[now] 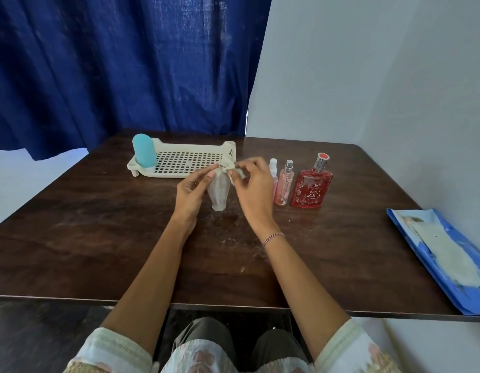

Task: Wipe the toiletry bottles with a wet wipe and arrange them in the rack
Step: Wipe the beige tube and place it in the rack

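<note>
A dark blue curtain [125, 63] is hanging behind the far left, and a pale wall [368, 76] is closing in the right side. A dark wooden desk [98, 238] is carrying everything. A blue packet [443, 254] is lying flat at its right edge.

A cream rack [190, 160] is sitting at the far middle, with a teal bottle [144, 150] standing upright in its left end.

Both forearms are reaching forward from the near edge. The left hand [191, 191] is curling its grip round a clear bottle [220, 192], just in front of the rack; whether its base is touching the desk is unclear. The right hand [253, 189] is pinching a white wipe [229, 169] against the bottle's top, its grip clamped on the cloth.

A red bottle [311, 188], a pink spray bottle [284, 185] and a smaller pink bottle [273, 168] are standing in a row just right of the hands.
</note>
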Action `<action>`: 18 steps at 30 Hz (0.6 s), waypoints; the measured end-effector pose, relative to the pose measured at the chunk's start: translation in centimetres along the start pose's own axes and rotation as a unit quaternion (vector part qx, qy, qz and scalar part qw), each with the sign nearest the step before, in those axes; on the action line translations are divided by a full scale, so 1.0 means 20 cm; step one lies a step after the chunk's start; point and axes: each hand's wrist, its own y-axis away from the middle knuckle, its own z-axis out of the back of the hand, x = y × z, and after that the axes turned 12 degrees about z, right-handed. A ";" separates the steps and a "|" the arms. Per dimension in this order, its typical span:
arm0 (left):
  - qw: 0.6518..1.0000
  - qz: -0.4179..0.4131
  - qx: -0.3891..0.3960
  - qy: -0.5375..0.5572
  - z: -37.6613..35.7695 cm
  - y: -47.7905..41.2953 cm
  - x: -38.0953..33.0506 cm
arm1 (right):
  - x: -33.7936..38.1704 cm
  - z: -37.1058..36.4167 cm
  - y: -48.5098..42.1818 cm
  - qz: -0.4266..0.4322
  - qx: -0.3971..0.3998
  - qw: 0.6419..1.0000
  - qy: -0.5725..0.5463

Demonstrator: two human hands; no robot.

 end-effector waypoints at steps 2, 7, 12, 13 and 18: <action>1.000 -0.004 0.010 0.003 0.00 0.01 0.01 | -0.02 -0.03 0.01 0.013 0.005 1.000 -0.013; 0.998 -0.030 0.044 -0.020 0.00 0.01 -0.03 | -0.09 -0.05 0.02 0.023 -0.008 0.997 -0.069; 0.998 -0.036 0.033 -0.037 0.00 0.00 -0.02 | -0.07 -0.08 0.02 0.037 -0.012 0.997 -0.065; 0.998 -0.029 0.038 -0.031 0.00 0.00 -0.02 | -0.06 -0.08 0.03 0.046 -0.014 0.997 -0.067; 0.998 0.004 0.054 0.006 0.02 -0.01 -0.02 | -0.01 -0.10 0.07 0.096 0.006 0.990 -0.104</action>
